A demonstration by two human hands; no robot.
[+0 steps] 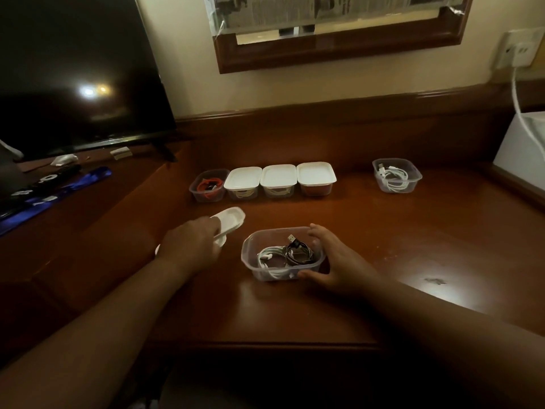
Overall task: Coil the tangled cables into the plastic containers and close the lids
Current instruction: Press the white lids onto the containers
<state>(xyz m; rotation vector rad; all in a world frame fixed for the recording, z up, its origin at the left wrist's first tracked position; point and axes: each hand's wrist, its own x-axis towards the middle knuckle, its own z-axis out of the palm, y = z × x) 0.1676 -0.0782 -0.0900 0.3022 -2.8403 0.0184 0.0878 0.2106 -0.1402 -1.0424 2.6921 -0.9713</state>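
Clear plastic tub (282,255), lid off, stands near the middle of the brown desk (413,237) and holds a white cable (267,258) and a black cable (298,251), both coiled, the black one's USB plug pointing up. Right hand (333,261) cups the tub's right side: fingertips at the far rim, thumb against the near wall. Left hand (191,242), left of the tub, grasps a white lid (230,219) tilted above the desk; a second white piece shows partly beneath the hand, but what it is cannot be told.

Far row, left to right: an uncovered tub with a red cable (208,184), then three tubs closed with white lids (279,175), all four just beside one another. Far right, well apart from the row, an uncovered tub with a white cable (396,175).

Surroundings: a dark screen (76,69) at far left, a blue strip (59,193) on the lower surface below it, a framed board (339,33) on the wall, a wall socket (516,48) at far right with a white cord (523,113) hanging down.
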